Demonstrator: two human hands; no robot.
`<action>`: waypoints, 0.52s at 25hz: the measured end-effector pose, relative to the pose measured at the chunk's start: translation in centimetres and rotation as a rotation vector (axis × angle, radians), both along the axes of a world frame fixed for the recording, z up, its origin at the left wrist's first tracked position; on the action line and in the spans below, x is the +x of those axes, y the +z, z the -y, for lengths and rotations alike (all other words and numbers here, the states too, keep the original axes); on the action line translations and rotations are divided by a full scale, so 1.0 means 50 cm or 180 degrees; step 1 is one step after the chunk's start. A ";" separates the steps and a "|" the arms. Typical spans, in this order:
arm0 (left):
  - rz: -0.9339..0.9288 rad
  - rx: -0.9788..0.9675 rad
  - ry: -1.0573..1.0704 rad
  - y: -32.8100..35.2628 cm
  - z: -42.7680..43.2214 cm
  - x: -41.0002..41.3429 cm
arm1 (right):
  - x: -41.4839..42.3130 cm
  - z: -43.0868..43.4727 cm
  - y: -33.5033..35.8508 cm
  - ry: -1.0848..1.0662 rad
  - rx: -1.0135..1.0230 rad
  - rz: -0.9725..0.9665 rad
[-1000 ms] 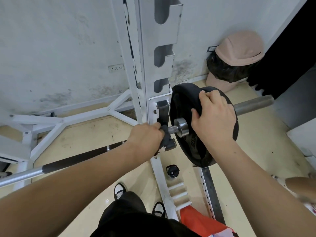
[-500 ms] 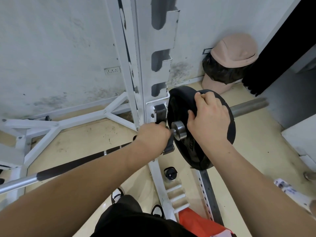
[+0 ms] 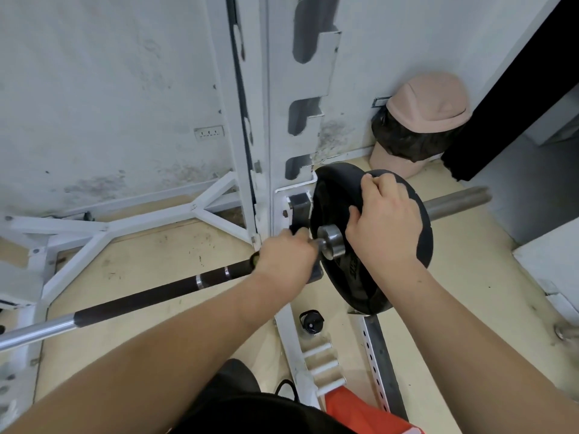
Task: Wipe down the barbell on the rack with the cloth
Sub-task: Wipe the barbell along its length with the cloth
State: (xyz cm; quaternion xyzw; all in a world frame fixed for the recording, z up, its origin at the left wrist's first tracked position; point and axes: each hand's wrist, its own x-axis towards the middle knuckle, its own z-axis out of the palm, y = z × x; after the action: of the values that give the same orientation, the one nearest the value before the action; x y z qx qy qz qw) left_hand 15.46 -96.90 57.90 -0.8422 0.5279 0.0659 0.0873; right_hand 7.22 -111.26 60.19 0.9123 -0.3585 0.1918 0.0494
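Observation:
The barbell (image 3: 141, 299) lies across the white rack (image 3: 272, 120), its dark knurled shaft running left to a bare steel end. My left hand (image 3: 286, 255) is closed around the shaft just left of the steel collar (image 3: 332, 242). A small greenish bit of cloth (image 3: 255, 260) peeks out at the heel of that hand; the rest of the cloth is hidden. My right hand (image 3: 385, 227) grips the upper rim of the black weight plate (image 3: 360, 289) on the sleeve. The grey sleeve end (image 3: 457, 200) sticks out to the right.
A pink bin with a black liner (image 3: 419, 126) stands in the corner behind the plate. A black bottle (image 3: 310, 322) sits on the floor by the rack's base with its white pegs (image 3: 319, 364). An orange item (image 3: 360, 411) lies near my feet.
My left hand has crept slightly right along the shaft toward the collar. My right hand keeps its hold on the plate. The view has shifted a little.

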 end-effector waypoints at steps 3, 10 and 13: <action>-0.0059 -0.0167 0.0094 -0.014 -0.059 0.009 | -0.009 -0.033 0.013 0.0394 -0.0169 0.0152; -0.0230 -0.0422 0.0576 -0.022 -0.092 0.055 | -0.037 -0.156 -0.112 0.1109 0.1506 -0.0747; -0.0473 -0.0292 0.0621 -0.018 -0.107 0.056 | -0.015 -0.140 -0.124 0.0944 0.1539 -0.1080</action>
State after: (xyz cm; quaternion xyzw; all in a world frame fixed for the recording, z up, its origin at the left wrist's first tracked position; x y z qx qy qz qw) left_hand 18.27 -91.54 57.01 -0.8855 0.4509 0.1121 0.0025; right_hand 6.47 -104.24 54.01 0.9588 -0.2436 -0.0485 -0.1379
